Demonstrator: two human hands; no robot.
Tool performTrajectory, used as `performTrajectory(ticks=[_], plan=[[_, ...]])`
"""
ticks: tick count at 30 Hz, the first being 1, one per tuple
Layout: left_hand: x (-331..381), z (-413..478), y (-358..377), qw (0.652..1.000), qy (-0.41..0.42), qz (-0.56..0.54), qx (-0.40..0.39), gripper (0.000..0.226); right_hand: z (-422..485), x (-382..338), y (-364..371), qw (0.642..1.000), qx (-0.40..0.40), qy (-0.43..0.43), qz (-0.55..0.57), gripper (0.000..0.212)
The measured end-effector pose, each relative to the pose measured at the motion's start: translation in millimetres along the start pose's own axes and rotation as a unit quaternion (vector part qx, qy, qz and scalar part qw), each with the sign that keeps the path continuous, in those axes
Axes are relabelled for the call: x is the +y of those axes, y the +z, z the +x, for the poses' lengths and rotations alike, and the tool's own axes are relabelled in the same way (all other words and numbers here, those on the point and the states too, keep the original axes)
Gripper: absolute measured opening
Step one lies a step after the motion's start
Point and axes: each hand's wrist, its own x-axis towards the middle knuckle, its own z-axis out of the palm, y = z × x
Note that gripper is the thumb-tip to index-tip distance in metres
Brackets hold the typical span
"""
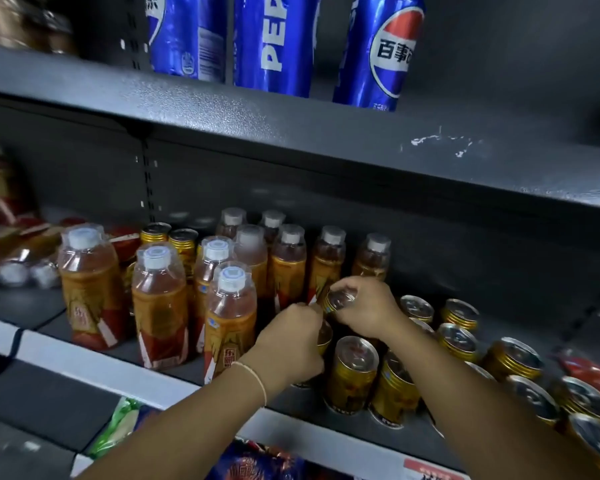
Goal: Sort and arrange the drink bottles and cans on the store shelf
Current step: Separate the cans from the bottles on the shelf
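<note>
Dark grey store shelf [409,434]: bottles [160,306] stand grouped left and gold cans [352,372] right, keeping kinds apart. Between them the right hand [364,306] fingers grip a tilted can [338,299] by its top. The left hand [291,344] fingers curl round a second can [324,336], probably to steady it.

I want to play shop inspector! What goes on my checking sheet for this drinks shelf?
Surface: dark grey metal shelf, crowded with drinks.
Job's things: orange drink bottles upright at left; gold cans upright, mostly at right.
Clutter: toppled bottles, blurred, lying at far left; red packets at far right.
Hands: left hand grips the near gold can, which is mostly hidden; right hand grips the top of the far gold can.
Cables: nothing seen.
Surroundings: three blue Pepsi cans on the shelf above; green packet on the shelf below.
</note>
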Motion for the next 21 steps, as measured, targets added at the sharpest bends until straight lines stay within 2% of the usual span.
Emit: performTrajectory(ticks=[4,8,10,12,14,16,18,21], plan=[[4.6,2.8,-10.8,0.997,-0.006,0.045,-0.06,0.057,9.1,2.5,-5.3,0.999,-0.036,-0.019,0.0,0.04],[13.6,11.0,-32.8,0.989,-0.001,0.08,-0.127,0.051,14.5,5.2,-9.0,0.997,-0.067,-0.037,-0.004,0.036],[21.8,20.8,-45.6,0.989,-0.005,0.082,-0.126,0.048,15.5,9.0,-11.6,0.998,-0.041,-0.032,0.042,0.019],[31.2,34.3,-55.3,0.995,-0.005,0.074,-0.069,0.029,16.5,13.3,-18.4,0.998,0.032,-0.031,0.042,0.004],[38.8,51.0,-59.7,0.996,0.007,0.083,0.027,0.017,20.5,16.7,-30.2,0.991,0.127,-0.048,-0.013,0.009],[43.6,72.6,-58.5,0.988,0.019,0.115,0.097,0.027,25.5,18.8,-43.2,0.981,0.182,-0.054,-0.023,0.01],[47.2,93.6,-56.2,0.984,-0.005,0.14,0.11,0.044,32.6,20.3,-52.0,0.981,0.191,-0.03,0.007,0.035],[49.4,116.4,-54.5,0.985,-0.052,0.149,0.075,0.061,42.0,21.7,-55.3,0.988,0.153,0.001,0.016,0.069]])
